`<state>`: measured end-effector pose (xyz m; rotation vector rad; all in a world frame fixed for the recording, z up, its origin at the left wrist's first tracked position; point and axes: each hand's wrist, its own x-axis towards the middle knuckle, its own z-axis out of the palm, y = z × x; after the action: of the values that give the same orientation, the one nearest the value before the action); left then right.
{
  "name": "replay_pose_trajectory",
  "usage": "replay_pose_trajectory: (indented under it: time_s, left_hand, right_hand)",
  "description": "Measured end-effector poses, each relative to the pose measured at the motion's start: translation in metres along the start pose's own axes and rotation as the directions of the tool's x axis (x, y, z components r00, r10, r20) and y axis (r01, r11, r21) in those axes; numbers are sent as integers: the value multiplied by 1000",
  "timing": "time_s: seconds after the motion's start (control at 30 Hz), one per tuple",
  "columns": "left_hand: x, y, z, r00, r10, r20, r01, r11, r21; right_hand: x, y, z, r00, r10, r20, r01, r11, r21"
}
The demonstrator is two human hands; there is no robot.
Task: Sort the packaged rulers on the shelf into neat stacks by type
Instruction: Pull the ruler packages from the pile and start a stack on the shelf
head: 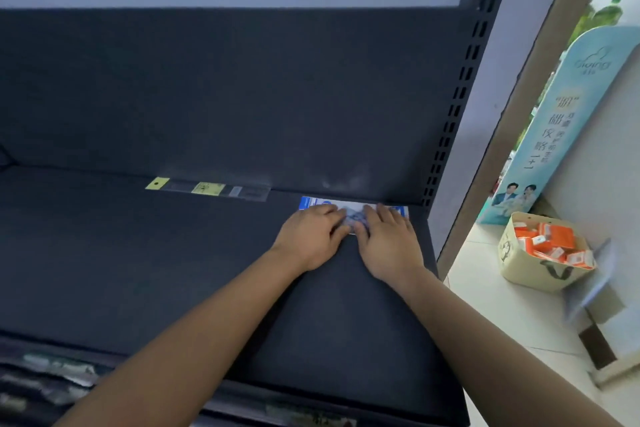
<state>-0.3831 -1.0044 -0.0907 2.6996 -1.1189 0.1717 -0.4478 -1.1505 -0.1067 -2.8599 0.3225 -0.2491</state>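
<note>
Back right corner of the dark shelf [138,253]: my left hand [311,236] and right hand [388,243] press side by side, fingers loosely extended and gripping nothing, on the blue-and-white ruler packs [353,213]; a yellow-labelled ruler pack [207,188] lies well apart, leftward

rulers [353,212] on shelf [173,253], basket [540,267] right

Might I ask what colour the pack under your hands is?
The pack is blue and white; head view.

Head-worn view looks down, close, onto the shelf [138,253].
</note>
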Motion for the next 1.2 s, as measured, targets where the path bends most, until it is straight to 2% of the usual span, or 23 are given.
replay_pose_trajectory:
  time_s: [0.1,0.23,0.43,0.53,0.63,0.9,1.03,1.2]
  left_hand:
    - [-4,0,4,985,-80,152,82,997,-6]
    - [-2,3,-7,958,-126,256,128,992,9]
    - [-27,-28,-49,979,-177,96,163,977,136]
    - [-70,-76,-87,972,-236,-22,235,947,217]
    - [-130,-144,-127,930,-346,-123,366,902,229]
    - [-302,-312,-224,769,-597,-229,639,704,310]
    - [-369,-369,-258,686,-696,-214,722,614,320]
    - [-431,-436,-285,592,-770,-240,799,519,305]
  right_hand:
    - [2,1,0,999,-4,52,7,999,-43]
    - [6,0,-8,992,5,126,9,994,-108]
    - [6,-49,-36,998,-53,-17,49,983,-178]
    - [1,-112,-41,990,-121,-68,111,985,-129]
    - [-8,-186,-32,988,-133,-85,131,991,-23]
    - [-29,-443,8,938,-341,-52,345,921,182]
    - [-39,-548,22,898,-437,-61,439,876,199]
    - [-32,-646,40,854,-514,-74,519,839,166]
